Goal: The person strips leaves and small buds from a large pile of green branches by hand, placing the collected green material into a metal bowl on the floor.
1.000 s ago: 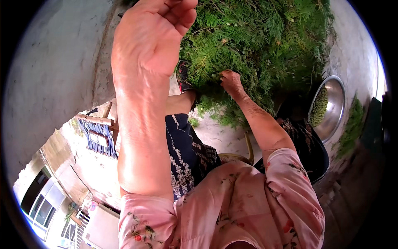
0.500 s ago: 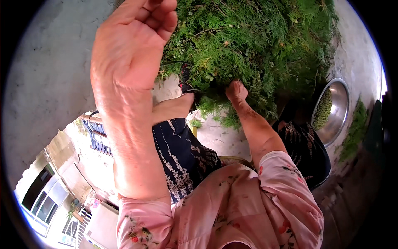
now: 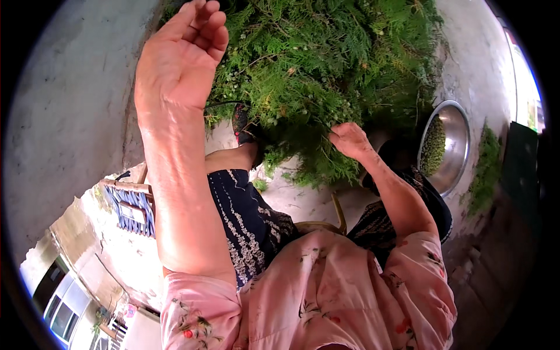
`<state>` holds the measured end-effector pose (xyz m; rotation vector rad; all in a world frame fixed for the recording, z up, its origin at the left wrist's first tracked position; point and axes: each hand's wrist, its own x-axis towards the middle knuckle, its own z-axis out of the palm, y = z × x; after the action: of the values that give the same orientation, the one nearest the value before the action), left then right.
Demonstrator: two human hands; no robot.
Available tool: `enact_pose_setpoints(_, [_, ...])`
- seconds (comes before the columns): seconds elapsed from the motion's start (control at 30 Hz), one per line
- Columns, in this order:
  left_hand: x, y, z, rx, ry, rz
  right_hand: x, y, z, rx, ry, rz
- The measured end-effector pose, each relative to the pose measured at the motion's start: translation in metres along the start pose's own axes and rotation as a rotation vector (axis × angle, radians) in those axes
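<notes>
A heap of conifer branches, flat-leaved and dotted with small green cones, fills the upper middle of the view, in front of the seated person. The right hand is at its near edge, fingers drawn in against the sprigs; whether they pinch one cannot be told. The left hand is raised toward the camera, palm showing, fingers loosely bent and free. Right of the heap, a shiny metal bowl holds small green cones, with loose sprigs just beyond.

Hands farther apart than a second ago, right hand closer to the metal bowl
</notes>
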<state>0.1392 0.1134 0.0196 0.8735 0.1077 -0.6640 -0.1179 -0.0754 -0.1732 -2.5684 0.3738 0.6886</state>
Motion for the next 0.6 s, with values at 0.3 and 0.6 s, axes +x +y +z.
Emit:
enact_pose_setpoints(0.3, [-0.003,-0.006,0.007,-0.031,0.1,0.061,-0.062,-0.018,-0.105,-0.085,0.026,-0.069])
enact_pose_setpoints(0.6, [-0.001,-0.017,0.015,-0.033,0.098,0.032,-0.141,-0.006,-0.191,-0.209,0.189,-0.151])
